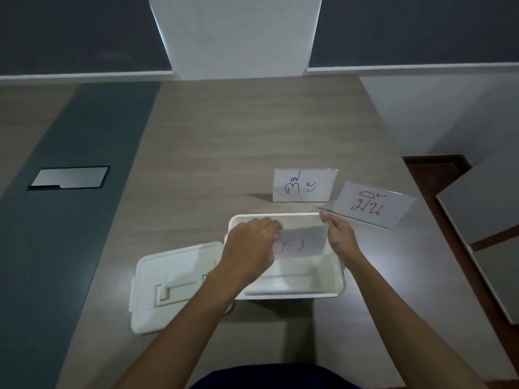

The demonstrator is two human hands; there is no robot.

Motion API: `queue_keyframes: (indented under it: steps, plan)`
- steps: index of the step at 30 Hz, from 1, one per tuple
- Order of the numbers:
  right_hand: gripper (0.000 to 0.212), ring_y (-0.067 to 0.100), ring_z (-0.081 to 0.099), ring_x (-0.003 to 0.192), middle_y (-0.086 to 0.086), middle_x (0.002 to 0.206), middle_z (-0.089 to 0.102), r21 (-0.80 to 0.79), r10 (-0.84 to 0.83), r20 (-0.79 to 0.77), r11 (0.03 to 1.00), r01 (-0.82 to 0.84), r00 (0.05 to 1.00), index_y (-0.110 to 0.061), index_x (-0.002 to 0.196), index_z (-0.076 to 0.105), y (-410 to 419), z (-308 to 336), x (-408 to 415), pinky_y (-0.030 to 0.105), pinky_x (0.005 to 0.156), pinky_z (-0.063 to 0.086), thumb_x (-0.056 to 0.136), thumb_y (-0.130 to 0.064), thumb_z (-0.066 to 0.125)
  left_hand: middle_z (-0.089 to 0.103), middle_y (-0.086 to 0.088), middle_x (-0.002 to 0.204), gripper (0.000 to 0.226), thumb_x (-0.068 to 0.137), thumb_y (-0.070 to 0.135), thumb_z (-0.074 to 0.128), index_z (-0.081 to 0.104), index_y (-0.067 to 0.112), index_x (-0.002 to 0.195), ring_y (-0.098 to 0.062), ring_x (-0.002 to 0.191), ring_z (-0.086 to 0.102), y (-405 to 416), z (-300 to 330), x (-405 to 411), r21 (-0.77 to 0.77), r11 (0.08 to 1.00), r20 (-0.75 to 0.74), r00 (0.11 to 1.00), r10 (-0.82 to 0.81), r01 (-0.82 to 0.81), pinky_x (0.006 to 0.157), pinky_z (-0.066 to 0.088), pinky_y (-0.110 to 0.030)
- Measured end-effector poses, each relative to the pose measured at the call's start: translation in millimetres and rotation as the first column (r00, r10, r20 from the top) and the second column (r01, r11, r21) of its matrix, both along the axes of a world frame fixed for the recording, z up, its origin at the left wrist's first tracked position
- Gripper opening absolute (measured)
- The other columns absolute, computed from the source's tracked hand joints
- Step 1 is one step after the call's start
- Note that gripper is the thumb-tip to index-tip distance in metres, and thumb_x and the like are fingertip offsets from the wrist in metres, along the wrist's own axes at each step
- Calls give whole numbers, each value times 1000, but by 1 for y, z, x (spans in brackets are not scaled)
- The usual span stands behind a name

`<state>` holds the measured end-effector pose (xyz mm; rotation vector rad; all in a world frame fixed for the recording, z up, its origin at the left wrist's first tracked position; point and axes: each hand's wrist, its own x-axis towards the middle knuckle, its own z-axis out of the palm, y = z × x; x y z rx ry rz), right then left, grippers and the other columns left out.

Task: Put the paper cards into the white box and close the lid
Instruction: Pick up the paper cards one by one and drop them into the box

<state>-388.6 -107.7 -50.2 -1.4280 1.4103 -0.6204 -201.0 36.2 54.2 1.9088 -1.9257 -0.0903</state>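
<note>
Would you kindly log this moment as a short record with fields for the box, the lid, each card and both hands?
white box: open, on the wooden table
lid: off, lying on the table at the box's left
card in hands: red writing, held over the box's opening
black-ink card: standing on the table behind the box
red-ink card: right of the black-ink card, outside the box
left hand: grip on the held card's left edge
right hand: pinching its right corner

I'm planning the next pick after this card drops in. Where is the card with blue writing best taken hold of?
Pinch the top edge of the blue-ink card, coming from above. It looks like it stands upright on the table behind the white box, so that edge is free, probably an easy reach.
</note>
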Motion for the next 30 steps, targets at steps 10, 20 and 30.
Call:
queue_keyframes:
  steps: [10,20,30]
  plan:
    - [44,6,48,118,-4,133,61,-9,21,-1,1000,-21,1000,-24,124,65,1,0,-4,22,94,31,95,-52,47,71,3,98,27,86,18,59,67,25,110,-21,85,64,24,-62,-23,315,947,-34,998,-53,61,62,36,-24]
    - [45,5,47,113,-2,132,61,-10,10,-6,1000,-10,1000,-23,122,66,0,-4,-4,24,92,32,94,-53,47,68,8,102,28,91,35,45,69,29,105,-20,89,62,34,-70,-26,433,895,-169,985,-33,105,72,46,-31]
    - [48,16,48,127,0,136,59,-5,3,-7,1000,-3,1000,-23,127,63,0,-4,-3,24,94,32,94,-54,47,69,12,100,37,86,52,42,69,30,97,-15,88,61,39,-73,-27,454,885,-233,972,10,100,73,47,-30]
